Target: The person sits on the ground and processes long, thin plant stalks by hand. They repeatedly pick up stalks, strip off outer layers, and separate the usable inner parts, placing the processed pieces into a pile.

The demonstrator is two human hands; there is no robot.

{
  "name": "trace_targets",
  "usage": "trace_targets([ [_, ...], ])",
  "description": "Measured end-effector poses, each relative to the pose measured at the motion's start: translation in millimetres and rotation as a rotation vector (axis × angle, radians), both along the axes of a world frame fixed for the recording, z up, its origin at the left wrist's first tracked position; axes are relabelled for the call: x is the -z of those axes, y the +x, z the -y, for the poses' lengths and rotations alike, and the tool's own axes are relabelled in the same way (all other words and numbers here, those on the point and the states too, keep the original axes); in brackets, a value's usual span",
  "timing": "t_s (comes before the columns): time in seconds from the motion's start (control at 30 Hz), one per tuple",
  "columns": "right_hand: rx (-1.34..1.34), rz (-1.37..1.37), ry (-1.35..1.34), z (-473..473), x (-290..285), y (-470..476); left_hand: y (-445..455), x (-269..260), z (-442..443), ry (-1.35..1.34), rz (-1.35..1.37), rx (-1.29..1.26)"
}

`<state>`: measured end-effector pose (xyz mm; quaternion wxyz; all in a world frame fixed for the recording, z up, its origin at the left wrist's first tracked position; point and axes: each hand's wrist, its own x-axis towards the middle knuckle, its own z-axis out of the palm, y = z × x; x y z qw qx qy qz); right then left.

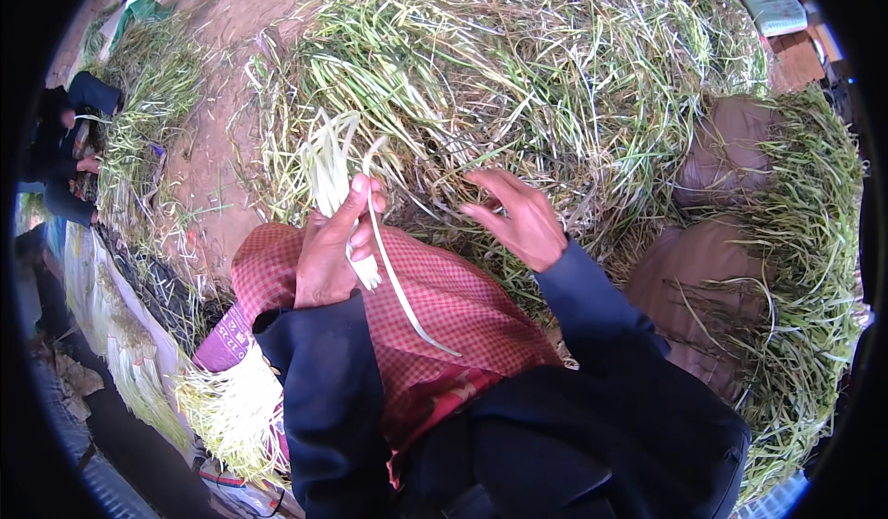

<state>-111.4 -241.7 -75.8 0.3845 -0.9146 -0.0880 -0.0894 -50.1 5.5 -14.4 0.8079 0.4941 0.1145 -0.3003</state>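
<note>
My left hand [333, 241] grips a small bundle of pale leafy stalks [331, 179], their cut-looking ends poking out below the palm. One long pale stalk [399, 286] hangs from between thumb and fingers across the red checked cloth [458, 276] on my lap. To the right, my right hand [520, 217] is raised with thumb and fingers apart and nothing between them. It hovers over the near edge of a big heap of loose green and yellowish stalks [485, 75].
On my left lies a pile of trimmed pale stalks [232, 408] by a purple printed bag [225, 342]. Brown sacks [701, 283] and more greens [805, 241] flank my right. At far left, another person's hand [88, 164] touches a separate heap [142, 123].
</note>
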Motion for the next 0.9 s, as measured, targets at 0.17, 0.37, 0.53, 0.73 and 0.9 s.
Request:
trace_targets([
  [0.17,-0.079,-0.116,0.508,-56.0,-31.5,47.9,-5.6,-2.7,1.6,0.136,-0.001,0.074],
  [0.37,-0.104,-0.097,0.352,-50.5,-27.8,48.3,-10.5,-4.5,-3.0,0.149,0.013,0.159],
  [0.53,-0.03,0.208,0.004,0.9,4.4,56.9,-16.8,-8.4,-6.7,0.152,0.011,0.189],
  [0.73,0.424,-0.313,0.392,141.2,48.8,39.0,-12.1,-22.4,-38.3,-0.067,0.101,-0.004],
  [0.9,0.843,-0.545,0.377,239.9,90.9,-6.3,16.2,-61.2,-73.7,-0.446,0.267,-0.246],
])
